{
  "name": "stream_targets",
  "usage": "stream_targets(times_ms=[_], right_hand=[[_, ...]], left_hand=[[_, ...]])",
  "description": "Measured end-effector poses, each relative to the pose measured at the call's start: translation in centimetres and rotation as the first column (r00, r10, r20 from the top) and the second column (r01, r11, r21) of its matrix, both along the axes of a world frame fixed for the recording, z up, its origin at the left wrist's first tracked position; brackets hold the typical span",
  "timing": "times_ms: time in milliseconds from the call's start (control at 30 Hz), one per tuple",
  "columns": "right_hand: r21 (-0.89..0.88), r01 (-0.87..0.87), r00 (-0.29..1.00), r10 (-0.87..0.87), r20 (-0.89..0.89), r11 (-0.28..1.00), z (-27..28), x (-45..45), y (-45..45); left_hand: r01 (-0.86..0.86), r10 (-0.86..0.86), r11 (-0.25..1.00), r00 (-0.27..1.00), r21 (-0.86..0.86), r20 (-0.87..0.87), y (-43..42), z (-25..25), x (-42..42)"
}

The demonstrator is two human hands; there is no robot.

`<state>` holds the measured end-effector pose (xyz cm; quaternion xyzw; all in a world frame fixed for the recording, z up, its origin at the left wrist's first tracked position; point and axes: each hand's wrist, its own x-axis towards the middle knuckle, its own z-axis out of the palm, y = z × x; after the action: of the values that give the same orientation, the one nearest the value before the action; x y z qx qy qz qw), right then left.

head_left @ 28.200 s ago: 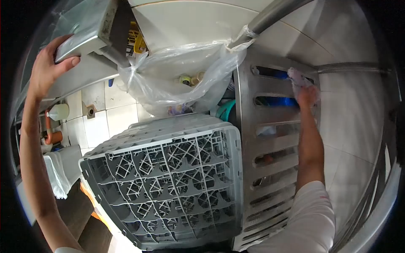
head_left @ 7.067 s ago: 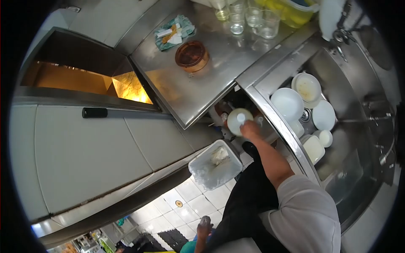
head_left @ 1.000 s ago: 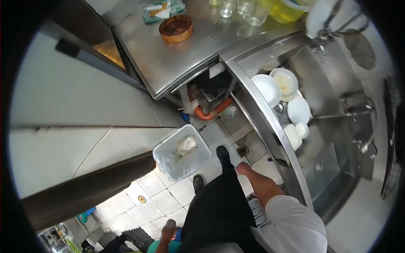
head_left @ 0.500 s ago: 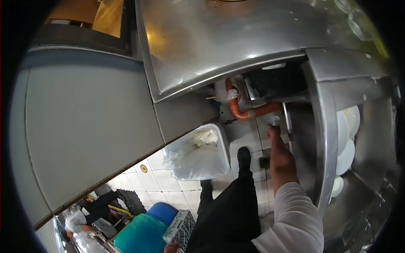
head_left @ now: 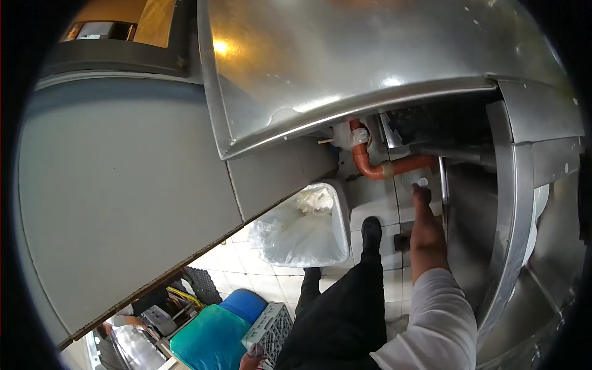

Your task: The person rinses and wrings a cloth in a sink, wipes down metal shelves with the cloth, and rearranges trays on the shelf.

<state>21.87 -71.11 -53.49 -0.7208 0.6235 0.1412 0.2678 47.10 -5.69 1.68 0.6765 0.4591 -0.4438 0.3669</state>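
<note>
My right hand point(head_left: 422, 196) reaches down below the steel counter, its fingers closed around a small whitish, translucent thing point(head_left: 422, 182) that looks like a bottle top. An orange drain pipe point(head_left: 370, 169) bends just above and to the left of it. At the bottom edge of the view, my left hand point(head_left: 250, 361) grips the edge of a grey plastic dish rack point(head_left: 270, 333). Part of that hand is cut off by the frame.
A bin point(head_left: 341, 228) lined with a clear bag stands by my feet. Steel counter point(head_left: 370, 55) overhangs the pipe. White plates point(head_left: 538, 216) sit in the sink at right. Green and blue lids or tubs point(head_left: 209, 339) lie lower left, near another person's arm point(head_left: 126, 320).
The view has shifted, so the counter, bin and pipe appear further right. My right hand stays below the pipe with the whitish thing. My left hand remains at the rack.
</note>
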Motion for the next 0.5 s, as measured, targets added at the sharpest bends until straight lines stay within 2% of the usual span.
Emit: stream_targets(times_ms=[67, 200, 233, 267, 300, 333, 367, 400, 467, 500], right_hand=[[-0.1, -0.144, 0.99, 0.142, -0.021, 0.985, 0.5, 0.4, 1.7], [-0.052, -0.183, 0.982, 0.18, -0.054, 0.982, 3.0, 1.6, 5.1], [-0.032, -0.197, 0.98, 0.197, -0.003, 0.98, 3.1, 1.1, 6.1], [-0.018, -0.213, 0.976, 0.214, 0.05, 0.977, 2.5, 0.8, 7.3], [-0.005, -0.232, 0.968, 0.231, 0.102, 0.973, 4.6, 1.0, 7.7], [0.138, -0.041, 0.993, 0.025, 0.113, 0.99, 6.8, 1.2, 8.4], [0.277, 0.146, 0.979, -0.179, 0.096, 0.95, 11.4, 2.6, 8.6], [0.31, 0.067, 0.988, -0.107, 0.112, 0.948, 12.0, 2.8, 9.8], [0.342, 0.09, 0.991, -0.119, 0.064, 0.936, 14.1, 3.8, 12.8], [0.336, 0.191, 0.979, -0.202, -0.001, 0.922, 15.1, 4.2, 14.4]], left_hand=[[0.027, -0.034, 0.997, 0.996, -0.073, -0.087, 0.5, 0.3, 0.5], [0.167, -0.204, 0.973, 0.945, -0.158, -0.257, 5.9, 0.4, 4.0], [0.205, -0.253, 0.962, 0.92, -0.181, -0.299, 6.7, 0.3, 4.5], [0.372, -0.412, 0.91, 0.862, -0.183, -0.296, 6.7, 0.2, 4.5], [0.527, -0.559, 0.829, 0.776, -0.184, -0.292, 6.6, 0.0, 4.4], [0.666, -0.687, 0.723, 0.667, -0.184, -0.288, 6.5, -0.2, 4.3], [0.783, -0.794, 0.595, 0.539, -0.182, -0.282, 6.2, -0.5, 4.0], [0.875, -0.876, 0.45, 0.395, -0.178, -0.275, 5.9, -0.6, 3.6], [0.894, -0.839, 0.449, 0.419, -0.005, -0.348, 3.7, -0.9, 2.5], [0.801, -0.706, 0.575, 0.589, 0.168, -0.393, -2.3, 0.2, 1.5]])
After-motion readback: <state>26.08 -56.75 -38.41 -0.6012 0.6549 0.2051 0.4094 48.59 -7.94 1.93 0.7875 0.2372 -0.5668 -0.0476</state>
